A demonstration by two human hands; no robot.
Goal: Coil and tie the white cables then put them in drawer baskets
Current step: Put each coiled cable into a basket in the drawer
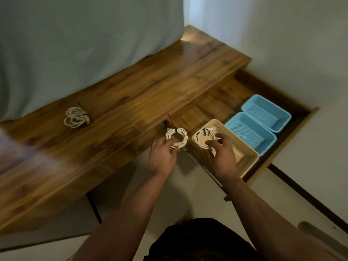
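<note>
1. Setting: a pale floor (169, 194) lies below both forearms. Beyond the hands runs a wooden table top (131, 102), and to their right its open drawer (216, 102). A grey-green cloth (84, 44) and a pale wall (282, 44) stand behind.
2. Left hand (162, 157): palm down, thumb and fingers pinching the near rim of a tied white coil (176, 138). The coil projects beyond the fingertips, over the table's front edge.
3. Right hand (221, 157): fingers curled over a second tied coil (202, 139), which lies just left of the fingertips at the near end of a beige basket (248, 162).
4. Beyond the right hand, a near blue basket (267, 146) and a far blue basket (283, 124) sit side by side in the drawer.
5. A third coil (76, 117) rests on the table top, well left of the left hand.
</note>
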